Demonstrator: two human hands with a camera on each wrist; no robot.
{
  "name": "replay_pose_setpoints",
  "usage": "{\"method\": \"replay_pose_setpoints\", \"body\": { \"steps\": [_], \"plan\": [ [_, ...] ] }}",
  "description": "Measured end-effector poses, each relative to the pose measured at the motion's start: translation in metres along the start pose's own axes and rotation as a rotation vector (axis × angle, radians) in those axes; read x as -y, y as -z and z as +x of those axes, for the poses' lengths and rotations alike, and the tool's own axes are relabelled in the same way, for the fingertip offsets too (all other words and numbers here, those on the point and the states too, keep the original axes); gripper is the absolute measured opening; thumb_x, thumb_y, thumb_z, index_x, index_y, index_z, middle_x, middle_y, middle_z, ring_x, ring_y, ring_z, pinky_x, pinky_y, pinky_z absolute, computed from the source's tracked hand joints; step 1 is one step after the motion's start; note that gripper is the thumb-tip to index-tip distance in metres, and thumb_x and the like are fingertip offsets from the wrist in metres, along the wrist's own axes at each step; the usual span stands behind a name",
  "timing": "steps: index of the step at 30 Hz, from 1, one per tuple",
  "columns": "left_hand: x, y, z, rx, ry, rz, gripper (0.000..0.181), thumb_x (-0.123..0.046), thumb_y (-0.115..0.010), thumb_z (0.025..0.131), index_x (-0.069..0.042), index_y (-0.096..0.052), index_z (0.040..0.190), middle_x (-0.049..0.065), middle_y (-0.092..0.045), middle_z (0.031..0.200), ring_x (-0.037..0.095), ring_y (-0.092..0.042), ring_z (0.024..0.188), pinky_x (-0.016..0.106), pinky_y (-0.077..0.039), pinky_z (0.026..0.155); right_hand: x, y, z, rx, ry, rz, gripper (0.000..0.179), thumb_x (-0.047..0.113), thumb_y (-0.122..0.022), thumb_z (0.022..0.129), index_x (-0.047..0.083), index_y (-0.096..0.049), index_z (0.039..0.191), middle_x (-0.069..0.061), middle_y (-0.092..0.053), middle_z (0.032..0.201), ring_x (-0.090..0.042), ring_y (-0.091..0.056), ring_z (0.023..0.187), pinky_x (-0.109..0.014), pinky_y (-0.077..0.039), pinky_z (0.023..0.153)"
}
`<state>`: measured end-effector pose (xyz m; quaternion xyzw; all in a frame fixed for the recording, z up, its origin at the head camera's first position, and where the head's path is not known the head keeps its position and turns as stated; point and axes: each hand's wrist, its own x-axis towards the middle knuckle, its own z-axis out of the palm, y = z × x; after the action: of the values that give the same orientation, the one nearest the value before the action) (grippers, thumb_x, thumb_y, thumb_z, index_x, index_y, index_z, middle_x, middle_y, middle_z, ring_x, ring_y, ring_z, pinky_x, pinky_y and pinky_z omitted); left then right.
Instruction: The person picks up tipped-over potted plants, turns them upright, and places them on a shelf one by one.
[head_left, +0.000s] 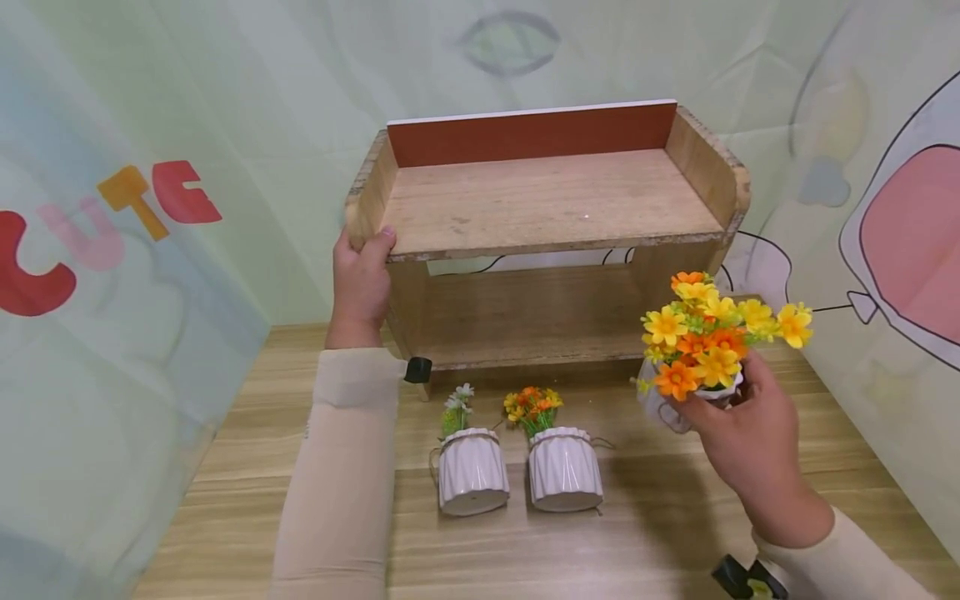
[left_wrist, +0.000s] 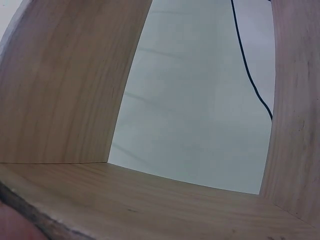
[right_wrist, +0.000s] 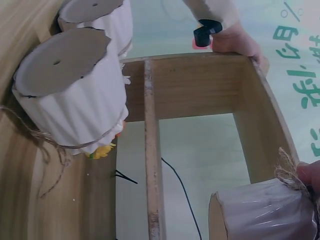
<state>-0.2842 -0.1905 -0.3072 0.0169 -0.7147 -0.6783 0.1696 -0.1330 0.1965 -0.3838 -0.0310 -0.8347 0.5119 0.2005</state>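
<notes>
A small wooden shelf (head_left: 547, 200) with two levels stands on the table, its top board edged by a reddish-brown back panel. My left hand (head_left: 363, 283) grips the shelf's left side near the top board's front corner. In my right hand (head_left: 753, 442) is a white flowerpot (head_left: 663, 408) with yellow and orange artificial flowers (head_left: 701, 337), held off the table at the shelf's right front. Twine is tied round this pot (right_wrist: 265, 212) in the right wrist view. The left wrist view looks into the shelf's lower compartment (left_wrist: 150, 192).
Two more white ribbed flowerpots stand before the shelf: one with white flowers (head_left: 473, 471) and one with orange and yellow flowers (head_left: 565, 471). Thin dark lines run behind the shelf. Printed cloth backdrops (head_left: 247, 167) close in the table's back and sides.
</notes>
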Motion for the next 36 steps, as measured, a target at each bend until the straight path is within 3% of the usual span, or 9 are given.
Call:
{"method": "replay_pose_setpoints", "body": {
  "steps": [8, 19, 31, 36],
  "plan": [
    [-0.001, 0.001, 0.0, -0.006, 0.001, 0.004, 0.065, -0.036, -0.054, 0.103, -0.02, -0.037, 0.164, 0.008, -0.043, 0.163, 0.022, -0.042, 0.146, 0.04, -0.029, 0.126, 0.004, 0.001, 0.002, 0.002, 0.041, 0.011, 0.07, 0.009, -0.086, 0.087, 0.014, -0.056, 0.15, -0.011, -0.064, 0.136, -0.006, -0.064, 0.1, -0.015, -0.056, 0.072],
    [-0.002, 0.0, -0.001, -0.013, -0.012, -0.031, 0.065, -0.032, -0.056, 0.102, -0.013, -0.039, 0.162, 0.012, -0.046, 0.16, 0.021, -0.045, 0.141, 0.035, -0.032, 0.124, 0.011, 0.004, 0.005, 0.011, 0.009, 0.003, 0.076, 0.012, -0.089, 0.086, 0.017, -0.055, 0.153, -0.009, -0.064, 0.135, -0.001, -0.065, 0.098, -0.015, -0.057, 0.071],
    [-0.001, 0.0, -0.001, -0.009, 0.012, 0.004, 0.067, -0.036, -0.054, 0.103, -0.017, -0.035, 0.164, 0.01, -0.044, 0.163, 0.02, -0.043, 0.145, 0.036, -0.03, 0.126, 0.021, 0.006, 0.01, 0.018, 0.079, 0.054, 0.075, 0.008, -0.087, 0.087, 0.023, -0.055, 0.153, -0.006, -0.062, 0.141, -0.005, -0.064, 0.11, -0.014, -0.056, 0.078],
    [-0.001, 0.001, -0.001, -0.012, 0.004, -0.002, 0.066, -0.036, -0.055, 0.103, -0.017, -0.038, 0.163, 0.01, -0.046, 0.16, 0.021, -0.045, 0.141, 0.038, -0.031, 0.124, 0.028, 0.007, 0.014, 0.011, 0.09, 0.067, 0.076, 0.007, -0.086, 0.087, 0.03, -0.055, 0.153, 0.002, -0.06, 0.141, -0.011, -0.062, 0.113, -0.014, -0.055, 0.079]
  ]
}}
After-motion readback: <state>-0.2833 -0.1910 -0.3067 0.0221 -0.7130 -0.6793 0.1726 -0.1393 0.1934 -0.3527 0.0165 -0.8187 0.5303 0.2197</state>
